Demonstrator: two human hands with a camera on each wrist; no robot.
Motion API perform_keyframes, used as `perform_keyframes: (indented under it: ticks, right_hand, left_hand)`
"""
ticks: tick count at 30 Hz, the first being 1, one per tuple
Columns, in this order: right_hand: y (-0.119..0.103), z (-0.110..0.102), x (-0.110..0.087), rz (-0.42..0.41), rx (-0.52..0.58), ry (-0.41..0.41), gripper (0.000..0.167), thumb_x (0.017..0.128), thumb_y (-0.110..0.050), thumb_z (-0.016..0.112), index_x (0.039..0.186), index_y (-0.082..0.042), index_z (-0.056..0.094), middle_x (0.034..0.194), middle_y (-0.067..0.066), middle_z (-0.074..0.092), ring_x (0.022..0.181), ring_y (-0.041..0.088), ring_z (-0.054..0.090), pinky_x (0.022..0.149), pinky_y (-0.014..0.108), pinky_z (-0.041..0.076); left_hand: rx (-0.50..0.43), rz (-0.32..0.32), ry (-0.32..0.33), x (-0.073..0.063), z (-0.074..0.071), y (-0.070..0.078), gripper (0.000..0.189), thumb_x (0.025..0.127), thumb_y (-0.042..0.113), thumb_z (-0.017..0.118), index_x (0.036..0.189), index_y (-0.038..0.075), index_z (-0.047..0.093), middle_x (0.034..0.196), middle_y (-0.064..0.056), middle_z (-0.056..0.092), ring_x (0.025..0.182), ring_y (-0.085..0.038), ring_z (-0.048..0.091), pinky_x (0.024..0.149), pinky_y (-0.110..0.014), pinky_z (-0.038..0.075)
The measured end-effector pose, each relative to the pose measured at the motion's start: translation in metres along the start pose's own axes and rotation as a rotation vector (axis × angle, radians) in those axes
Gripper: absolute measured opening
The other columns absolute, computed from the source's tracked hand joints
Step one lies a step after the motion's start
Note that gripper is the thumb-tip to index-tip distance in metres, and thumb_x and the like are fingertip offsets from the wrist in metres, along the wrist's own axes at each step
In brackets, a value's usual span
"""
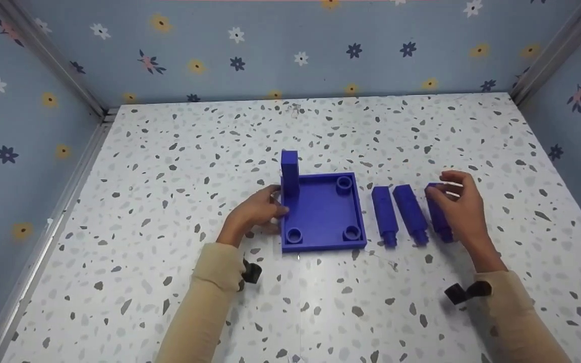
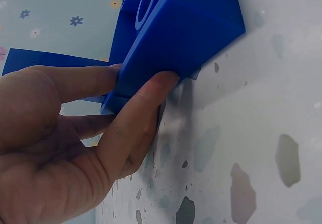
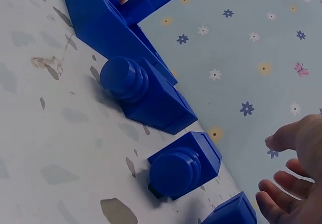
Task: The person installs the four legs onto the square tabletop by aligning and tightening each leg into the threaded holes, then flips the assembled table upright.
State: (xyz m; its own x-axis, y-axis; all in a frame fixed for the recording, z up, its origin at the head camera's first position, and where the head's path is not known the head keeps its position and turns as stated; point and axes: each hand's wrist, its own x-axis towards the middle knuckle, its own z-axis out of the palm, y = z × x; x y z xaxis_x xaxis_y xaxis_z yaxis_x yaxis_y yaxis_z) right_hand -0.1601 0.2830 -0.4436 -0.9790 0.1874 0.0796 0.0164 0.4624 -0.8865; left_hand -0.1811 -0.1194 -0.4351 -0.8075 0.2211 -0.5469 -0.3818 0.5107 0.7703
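Note:
A square blue tray (image 1: 323,214) with raised walls lies on the table, with round sockets showing at three corners. At its far left corner a blue square post (image 1: 290,171) stands upright. My left hand (image 1: 257,209) pinches the tray's left wall between thumb and fingers; the left wrist view shows the fingertips against the wall (image 2: 176,38). Over the rightmost of three loose blue posts (image 1: 438,214) hovers my right hand (image 1: 464,209), its fingers loosely bent. In the right wrist view there is a gap between those fingers and the post (image 3: 234,211).
Two more blue posts, one nearer the tray (image 1: 385,212) and one in the middle (image 1: 411,212), lie between the tray and my right hand, threaded ends toward me. The speckled table (image 1: 210,136) is bounded by flowered panels (image 1: 270,45) at the back and sides.

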Motion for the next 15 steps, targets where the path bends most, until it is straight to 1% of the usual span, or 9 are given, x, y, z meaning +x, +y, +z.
perform_keyframes:
  ticks: [3, 4, 6, 11, 12, 15]
  right_hand:
    - [0.0035, -0.0025, 0.0008, 0.024, -0.026, -0.009, 0.055, 0.09, -0.027, 0.067, 0.135, -0.006, 0.043, 0.127, 0.004, 0.05, 0.11, 0.009, 0.054, 0.084, 0.009, 0.044]
    - [0.0043, -0.0032, 0.0009, 0.032, -0.031, -0.011, 0.055, 0.09, -0.026, 0.066, 0.135, -0.006, 0.042, 0.128, 0.005, 0.049, 0.111, 0.011, 0.054, 0.085, 0.009, 0.044]
    - [0.0051, -0.0045, 0.0009, 0.048, -0.05, -0.011, 0.055, 0.09, -0.026, 0.066, 0.136, -0.006, 0.041, 0.131, 0.007, 0.049, 0.115, 0.014, 0.053, 0.087, 0.011, 0.044]
    - [0.0041, -0.0065, 0.0, 0.079, -0.082, -0.009, 0.057, 0.091, -0.025, 0.065, 0.137, -0.004, 0.039, 0.135, 0.013, 0.047, 0.121, 0.022, 0.05, 0.098, 0.026, 0.044]
    - [0.004, -0.007, -0.0002, 0.084, -0.087, -0.011, 0.057, 0.091, -0.024, 0.065, 0.137, -0.004, 0.039, 0.136, 0.014, 0.047, 0.121, 0.023, 0.049, 0.099, 0.028, 0.044]
    - [0.0049, -0.0089, -0.0013, 0.103, -0.106, -0.029, 0.059, 0.09, -0.023, 0.065, 0.138, -0.002, 0.036, 0.137, 0.015, 0.047, 0.122, 0.026, 0.049, 0.1, 0.033, 0.043]
  left_hand:
    - [-0.008, 0.0, -0.002, -0.0003, -0.0003, 0.0002, 0.068, 0.092, 0.014, 0.06, 0.151, 0.018, 0.025, 0.114, -0.013, 0.06, 0.091, -0.023, 0.066, 0.071, -0.038, 0.054]
    - [-0.013, 0.002, -0.005, -0.0004, -0.0004, 0.0003, 0.068, 0.092, 0.014, 0.06, 0.151, 0.018, 0.025, 0.114, -0.013, 0.059, 0.091, -0.022, 0.065, 0.073, -0.036, 0.055]
    - [0.002, -0.007, 0.0, -0.0009, -0.0009, 0.0001, 0.067, 0.093, 0.016, 0.06, 0.151, 0.02, 0.026, 0.113, -0.012, 0.06, 0.088, -0.022, 0.067, 0.071, -0.041, 0.053]
    - [0.037, -0.028, 0.008, -0.002, -0.0016, 0.0, 0.067, 0.092, 0.022, 0.061, 0.15, 0.025, 0.026, 0.112, -0.008, 0.063, 0.082, -0.022, 0.069, 0.069, -0.049, 0.045]
    - [0.036, -0.031, 0.006, -0.0021, -0.0015, 0.0001, 0.068, 0.092, 0.022, 0.061, 0.15, 0.025, 0.026, 0.112, -0.008, 0.063, 0.081, -0.022, 0.069, 0.069, -0.049, 0.045]
    - [0.021, -0.015, -0.004, -0.0015, -0.0004, 0.0, 0.068, 0.092, 0.019, 0.06, 0.15, 0.023, 0.026, 0.114, -0.01, 0.062, 0.086, -0.022, 0.068, 0.069, -0.045, 0.049]
